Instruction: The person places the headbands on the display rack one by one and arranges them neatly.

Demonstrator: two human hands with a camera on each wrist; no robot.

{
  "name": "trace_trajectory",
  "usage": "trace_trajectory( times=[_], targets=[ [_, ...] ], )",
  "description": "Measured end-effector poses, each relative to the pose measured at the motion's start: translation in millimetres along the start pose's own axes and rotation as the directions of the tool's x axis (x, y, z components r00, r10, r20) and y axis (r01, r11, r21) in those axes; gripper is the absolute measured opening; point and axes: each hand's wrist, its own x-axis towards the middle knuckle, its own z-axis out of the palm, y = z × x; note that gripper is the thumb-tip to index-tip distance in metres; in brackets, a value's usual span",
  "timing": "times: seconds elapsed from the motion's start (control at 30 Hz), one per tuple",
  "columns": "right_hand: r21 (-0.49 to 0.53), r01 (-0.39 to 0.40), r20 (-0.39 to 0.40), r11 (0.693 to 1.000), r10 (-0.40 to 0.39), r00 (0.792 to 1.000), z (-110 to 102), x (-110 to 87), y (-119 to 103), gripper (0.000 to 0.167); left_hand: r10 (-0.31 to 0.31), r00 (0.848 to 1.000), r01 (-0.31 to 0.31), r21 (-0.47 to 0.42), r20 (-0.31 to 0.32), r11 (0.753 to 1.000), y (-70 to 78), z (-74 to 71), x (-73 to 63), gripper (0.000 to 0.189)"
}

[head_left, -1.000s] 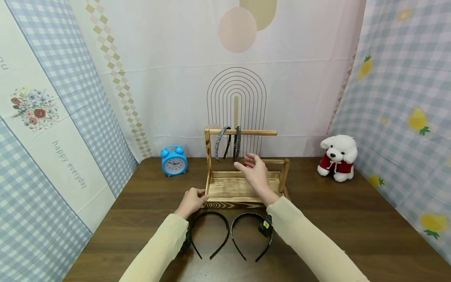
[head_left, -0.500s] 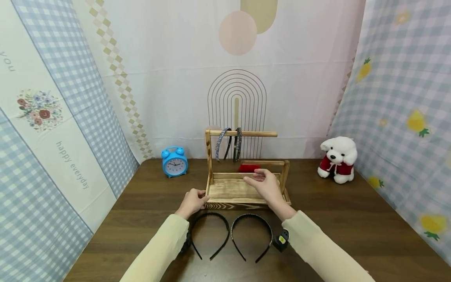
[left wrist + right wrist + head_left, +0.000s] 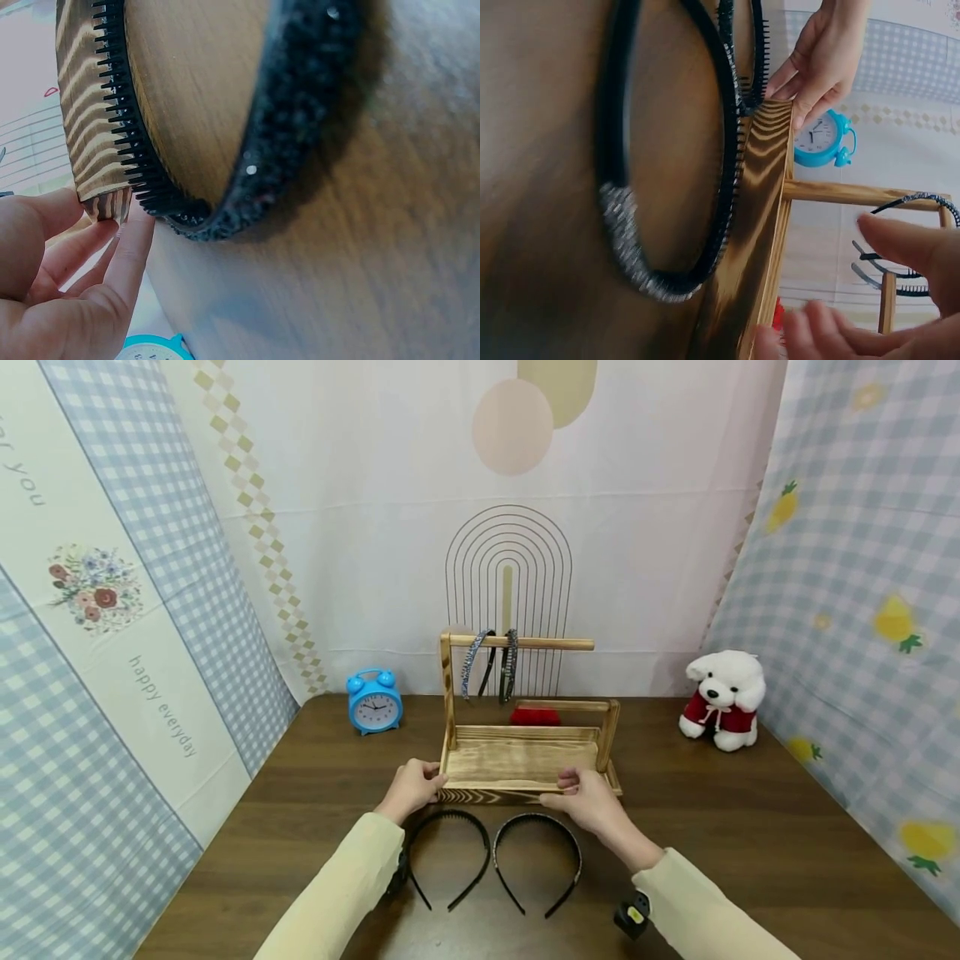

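Note:
My left hand [image 3: 408, 789] grips the front left corner of a wooden rack [image 3: 487, 796], thumb and fingers pinching its tray edge. Low over the tray's front right edge, my right hand [image 3: 592, 797] has its thumb and fingers apart, with nothing between them. From the rack's upper bar [image 3: 558, 644] hang a blue glittery headband [image 3: 472, 662] and a dark toothed headband [image 3: 508, 667]. On the table in front lie a black toothed headband [image 3: 451, 813] and a black headband with silver glitter [image 3: 537, 816]. Up close, the right wrist view shows that glittery headband [image 3: 626, 240].
A blue alarm clock [image 3: 375, 706] stands on the table [image 3: 315, 827] at the back left. A white plush dog [image 3: 723, 697] in red sits at the back right. Something red [image 3: 535, 717] lies behind the rack's lower bar [image 3: 570, 704]. Patterned cloths hang around the table.
My right hand has moved down and toward me, from near the hanging headbands to the tray's front edge, uncovering the red thing. The left hand stays on the rack's corner.

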Motion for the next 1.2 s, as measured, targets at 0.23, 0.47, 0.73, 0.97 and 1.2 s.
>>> trace_trajectory(
  times=[0.23,0.47,0.73,0.97,1.2],
  targets=[
    [-0.096,-0.096,0.130,0.991,0.109,0.986,-8.3,-14.7,22.2,0.055,0.003,1.000,-0.003,0.016,0.000,1.000,0.9,-0.9,-1.9,0.036],
    [-0.101,-0.150,0.211,0.984,0.168,0.963,-4.1,-22.0,32.6,0.058,-0.003,1.000,0.003,0.010,-0.010,1.000,2.1,-2.6,-1.1,0.038],
    [-0.084,-0.154,0.223,0.985,0.169,0.960,-3.3,-22.1,42.2,0.042,0.004,1.000,-0.004,0.034,-0.005,0.999,0.0,0.8,-0.1,0.038],
    [0.118,-0.248,0.387,0.961,0.186,0.903,-18.7,-13.8,49.1,0.011,0.007,1.000,-0.007,0.018,-0.011,1.000,1.6,1.6,2.2,0.038],
    [0.279,-0.265,0.511,0.923,0.090,0.855,-23.6,-9.1,55.1,0.015,0.010,1.000,-0.010,0.023,-0.008,1.000,0.4,1.0,0.1,0.037]
  ],
)
